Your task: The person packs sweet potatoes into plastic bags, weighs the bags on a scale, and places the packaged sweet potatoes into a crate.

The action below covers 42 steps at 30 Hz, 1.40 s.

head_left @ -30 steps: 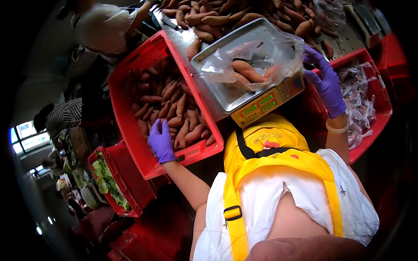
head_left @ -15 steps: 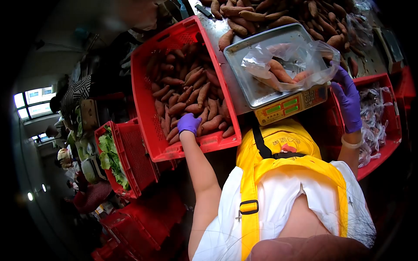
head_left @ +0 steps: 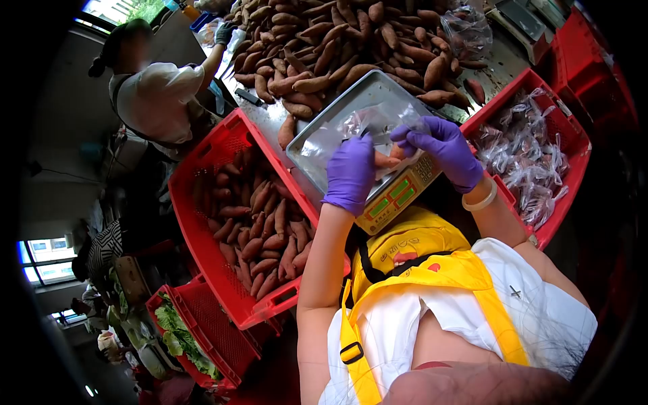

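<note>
A co-worker in a white top (head_left: 162,94) stands at the left end of the metal worktop (head_left: 271,121), one dark-gloved hand (head_left: 225,32) extended over it. A small black object (head_left: 248,96) lies on the worktop's left part; a blue container (head_left: 202,21) sits toward its far left corner, with a bright window (head_left: 118,9) beyond. A red crate (head_left: 584,64) stands to the worktop's right. On the near left side of the worktop, well apart, leafy greens (head_left: 179,331) lie in another red crate (head_left: 209,317); farther left is a figure in striped clothing (head_left: 104,244).
</note>
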Each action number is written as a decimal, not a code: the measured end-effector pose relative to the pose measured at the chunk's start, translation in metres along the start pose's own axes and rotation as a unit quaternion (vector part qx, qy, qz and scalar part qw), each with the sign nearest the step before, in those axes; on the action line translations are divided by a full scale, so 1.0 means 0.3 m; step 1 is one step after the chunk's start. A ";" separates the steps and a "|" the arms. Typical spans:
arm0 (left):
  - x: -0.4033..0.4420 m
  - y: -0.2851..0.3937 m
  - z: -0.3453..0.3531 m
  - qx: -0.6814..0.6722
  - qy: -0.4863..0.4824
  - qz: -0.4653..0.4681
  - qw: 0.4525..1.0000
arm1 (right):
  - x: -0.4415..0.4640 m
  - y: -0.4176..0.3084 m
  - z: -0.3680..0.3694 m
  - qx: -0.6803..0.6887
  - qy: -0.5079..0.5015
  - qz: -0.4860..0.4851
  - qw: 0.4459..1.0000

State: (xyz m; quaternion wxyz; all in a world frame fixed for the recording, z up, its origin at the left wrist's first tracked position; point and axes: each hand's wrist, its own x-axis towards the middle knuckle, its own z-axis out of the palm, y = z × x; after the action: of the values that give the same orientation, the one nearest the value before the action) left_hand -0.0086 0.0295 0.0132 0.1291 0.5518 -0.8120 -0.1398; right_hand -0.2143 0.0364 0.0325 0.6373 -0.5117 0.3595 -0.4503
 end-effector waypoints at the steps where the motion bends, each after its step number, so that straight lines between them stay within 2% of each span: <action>1: -0.004 -0.036 0.036 0.004 0.005 0.004 1.000 | -0.023 -0.043 0.002 0.036 -0.007 0.003 0.999; 3: -0.022 -0.094 0.082 0.076 -0.129 -0.119 0.981 | -0.067 -0.075 -0.041 0.057 -0.031 0.011 0.998; 4: -0.005 -0.079 0.091 0.080 -0.134 -0.111 0.981 | -0.079 -0.075 -0.054 0.070 -0.030 0.013 0.997; 6: 0.005 0.008 0.154 0.030 0.022 -0.049 0.998 | -0.104 -0.060 -0.058 0.084 -0.025 0.024 0.996; 8: 0.083 0.086 0.214 -0.010 0.048 0.069 0.996 | -0.098 -0.038 -0.046 0.095 -0.007 0.079 0.992; 9: 0.106 0.089 0.253 -0.089 0.039 0.081 0.992 | -0.094 -0.051 -0.035 0.092 -0.017 0.079 0.992; 10: 0.131 0.100 0.265 -0.177 -0.006 0.052 0.983 | -0.091 -0.072 -0.015 0.056 -0.004 0.072 0.996; 11: 0.162 0.120 0.215 -0.072 -0.089 0.045 0.992 | -0.071 -0.078 0.011 0.022 0.000 0.063 0.998; 12: 0.178 0.069 0.271 -0.087 -0.073 0.083 0.990 | -0.063 -0.039 -0.010 0.002 0.010 0.061 0.998; 13: 0.181 0.079 0.220 -0.056 -0.063 0.103 0.991 | -0.054 -0.057 -0.002 0.036 0.014 0.078 0.996; 14: 0.183 0.045 0.281 -0.236 -0.025 0.031 0.971 | -0.046 -0.029 -0.023 0.004 0.049 0.061 0.997; 15: 0.182 0.071 0.222 -0.241 -0.024 -0.050 0.969 | -0.032 -0.039 -0.017 0.033 0.061 0.046 0.997; 17: 0.205 0.028 0.152 -0.157 -0.077 -0.085 0.981 | 0.000 0.009 -0.052 0.101 0.127 0.038 0.986; 18: 0.205 0.003 0.147 -0.157 -0.075 -0.096 0.980 | 0.013 0.019 -0.056 0.136 0.126 0.020 0.982; 20: 0.212 -0.032 0.129 -0.374 -0.118 -0.153 0.907 | 0.036 0.044 -0.084 0.199 0.122 0.008 0.972; 21: 0.210 -0.044 0.123 -0.374 -0.112 -0.156 0.907 | 0.049 0.055 -0.097 0.198 0.116 0.009 0.973; 23: 0.184 -0.049 0.077 -0.614 -0.131 -0.225 0.745 | 0.066 0.070 -0.107 0.216 0.120 -0.007 0.969; 24: 0.165 -0.063 0.053 -0.678 -0.130 -0.195 0.697 | 0.072 0.066 -0.111 0.243 0.106 0.001 0.964; 25: 0.130 -0.027 -0.085 -0.676 -0.144 -0.242 0.681 | 0.076 0.071 -0.117 0.242 0.102 0.007 0.965; 26: 0.137 -0.041 -0.044 -0.690 -0.129 -0.237 0.671 | 0.086 0.075 -0.124 0.236 0.105 0.012 0.966; 28: 0.137 -0.088 0.041 -0.666 -0.095 -0.209 0.709 | 0.107 0.062 -0.104 0.243 0.113 0.024 0.963; 30: 0.092 -0.100 0.073 -0.566 -0.031 -0.191 0.802 | 0.119 0.051 -0.100 0.233 0.098 0.005 0.967; 31: 0.048 -0.080 0.009 -0.528 -0.027 -0.158 0.834 | 0.119 0.038 -0.095 0.218 0.098 -0.009 0.971; 33: -0.040 -0.084 -0.080 -0.598 -0.071 -0.154 0.784 | 0.118 0.008 -0.102 0.212 0.106 -0.007 0.972; 35: -0.157 -0.109 -0.170 -0.688 -0.017 -0.081 0.721 | 0.117 0.007 -0.118 0.207 0.118 -0.007 0.971; 37: -0.308 -0.200 -0.246 -0.667 0.011 -0.127 0.734 | 0.111 0.030 -0.165 0.196 0.125 -0.007 0.973; 39: -0.411 -0.265 -0.258 -0.665 0.096 -0.140 0.728 | 0.105 0.038 -0.179 0.201 0.109 -0.008 0.973; 41: -0.526 -0.375 -0.216 -0.581 0.136 -0.259 0.759 | 0.103 0.021 -0.153 0.180 0.118 -0.013 0.977; 42: -0.585 -0.433 -0.191 -0.575 0.140 -0.311 0.744 | 0.105 0.022 -0.154 0.182 0.119 -0.015 0.976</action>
State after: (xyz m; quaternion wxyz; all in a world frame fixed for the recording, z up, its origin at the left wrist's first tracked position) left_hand 0.1866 0.1426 0.0086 0.4833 0.6082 -0.3342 -0.5336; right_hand -0.2450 -0.0079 0.0162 0.6656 -0.3353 0.3376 -0.5750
